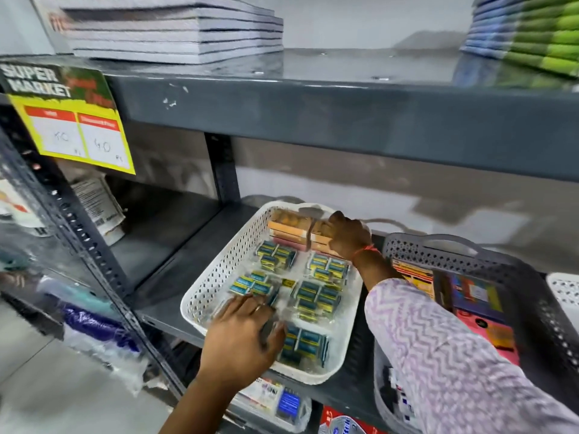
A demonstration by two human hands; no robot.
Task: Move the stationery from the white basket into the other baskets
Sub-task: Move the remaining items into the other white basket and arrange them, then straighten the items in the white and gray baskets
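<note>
A white perforated basket (219,270) sits on the middle shelf. It holds several clear-wrapped packs of small blue-and-yellow boxes (318,296) and, at its far end, a stack of orange and pink boxes (289,233). My right hand (347,234) reaches over the basket and grips the right end of that stack. My left hand (241,336) lies on the near left packs, fingers curled over one (250,285). A grey basket (445,252) with colourful stationery stands just to the right.
Another white basket (565,291) shows at the right edge. The upper shelf (344,111) hangs low over the baskets, with stacked notebooks (175,29) on it. A yellow price sign (78,130) hangs at the left. Lower shelves hold more packs.
</note>
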